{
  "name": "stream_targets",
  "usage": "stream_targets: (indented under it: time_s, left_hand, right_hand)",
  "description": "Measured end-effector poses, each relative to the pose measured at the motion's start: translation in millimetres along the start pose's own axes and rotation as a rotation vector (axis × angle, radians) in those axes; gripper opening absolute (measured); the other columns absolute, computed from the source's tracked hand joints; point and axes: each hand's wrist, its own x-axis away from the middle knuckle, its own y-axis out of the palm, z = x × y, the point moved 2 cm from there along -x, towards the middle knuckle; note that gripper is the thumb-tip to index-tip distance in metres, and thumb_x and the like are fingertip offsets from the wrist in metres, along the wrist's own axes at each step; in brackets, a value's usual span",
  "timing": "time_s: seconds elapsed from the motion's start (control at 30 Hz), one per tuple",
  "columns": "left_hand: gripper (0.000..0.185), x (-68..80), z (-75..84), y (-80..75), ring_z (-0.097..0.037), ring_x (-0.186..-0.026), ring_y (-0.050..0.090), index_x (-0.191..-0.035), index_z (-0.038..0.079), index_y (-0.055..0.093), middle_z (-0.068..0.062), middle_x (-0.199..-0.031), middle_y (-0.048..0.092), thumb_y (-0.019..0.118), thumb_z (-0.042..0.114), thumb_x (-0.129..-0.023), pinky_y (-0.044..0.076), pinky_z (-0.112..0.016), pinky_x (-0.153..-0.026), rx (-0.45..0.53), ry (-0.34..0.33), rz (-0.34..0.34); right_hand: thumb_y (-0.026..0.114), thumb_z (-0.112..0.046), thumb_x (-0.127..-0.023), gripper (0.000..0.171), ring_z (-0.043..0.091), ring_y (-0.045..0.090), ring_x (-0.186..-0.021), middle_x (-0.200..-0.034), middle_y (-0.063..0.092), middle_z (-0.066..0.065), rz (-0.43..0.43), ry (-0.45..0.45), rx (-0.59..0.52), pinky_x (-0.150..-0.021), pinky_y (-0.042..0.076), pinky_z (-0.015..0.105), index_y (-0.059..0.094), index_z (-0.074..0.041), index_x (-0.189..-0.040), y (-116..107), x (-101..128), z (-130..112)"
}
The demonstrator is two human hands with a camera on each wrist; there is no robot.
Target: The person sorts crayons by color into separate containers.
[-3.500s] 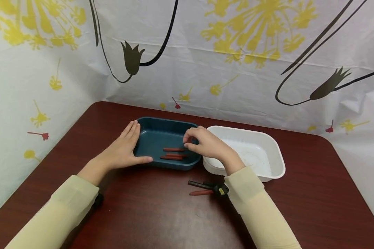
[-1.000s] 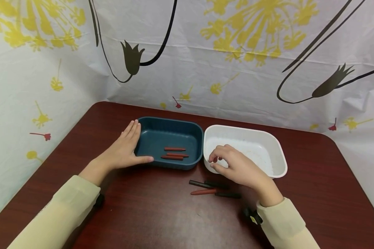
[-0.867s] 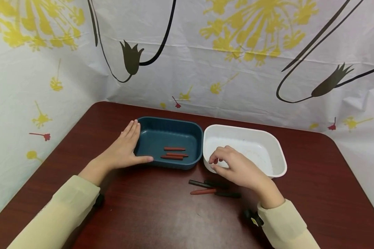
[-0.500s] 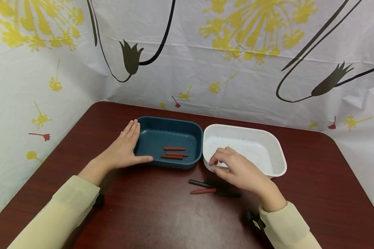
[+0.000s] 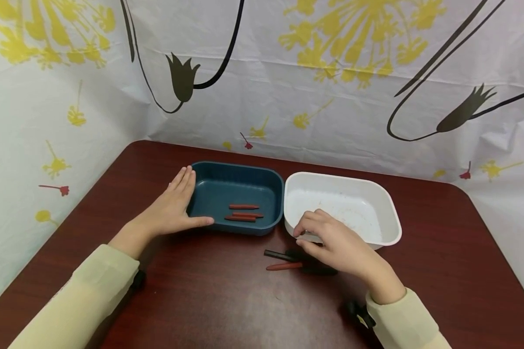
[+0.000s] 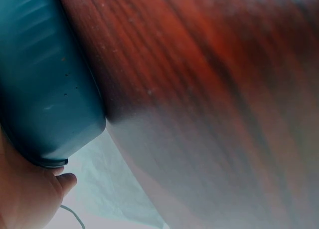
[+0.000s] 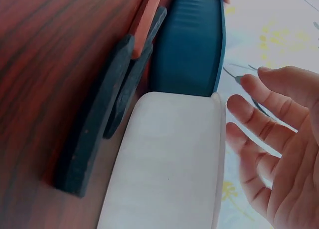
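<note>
A: Report the left hand.

B: The left hand (image 5: 170, 209) lies flat with fingers straight, pressed against the left wall of the blue tray (image 5: 209, 225); its thumb runs along the tray's near wall. It grips nothing. The tray sits on the desk (image 5: 209, 295) toward the far edge, left of centre, and holds three red crayons (image 5: 243, 212).

A: And the right hand?

B: The right hand (image 5: 338, 245) hovers with fingers loosely bent and spread, holding nothing, over the near rim of the white tray (image 5: 390, 213). The white tray stands just beside the blue one, on its right.

A: Nearest items?

B: Loose crayons lie on the desk in front of the trays: one red crayon (image 5: 284, 266) and black crayons (image 5: 279, 255) beside it, partly under the right hand.
</note>
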Motion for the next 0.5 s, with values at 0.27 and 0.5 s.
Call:
stream_targets:
  time_s: [0.27,0.5]
  left_hand:
    - [0.126,0.8,1.2,-1.0,-0.036,-0.155,-0.005,-0.157,-0.005,0.001,-0.019,-0.167,-0.004,0.064,0.073,-0.08,0.014,-0.057,-0.123,0.008,0.006,0.014]
    - [0.127,-1.1,0.2,0.0,-0.036,-0.155,-0.005,-0.157,-0.005,0.0,-0.019,-0.167,-0.005,0.063,0.074,-0.08,0.014,-0.057,-0.123,0.005,0.011,0.011]
  right_hand:
    - [0.07,-0.018,-0.092,0.012,0.005,0.05,-0.097,-0.1,0.063,-0.011,-0.018,-0.032,-0.01,-0.083,0.049,0.028,0.073,-0.02,-0.104,3,2,-8]
    - [0.069,-0.017,-0.093,0.014,0.006,0.052,-0.096,-0.1,0.062,-0.011,-0.095,-0.072,-0.053,-0.083,0.049,0.027,0.072,-0.02,-0.106,9,1,-14]
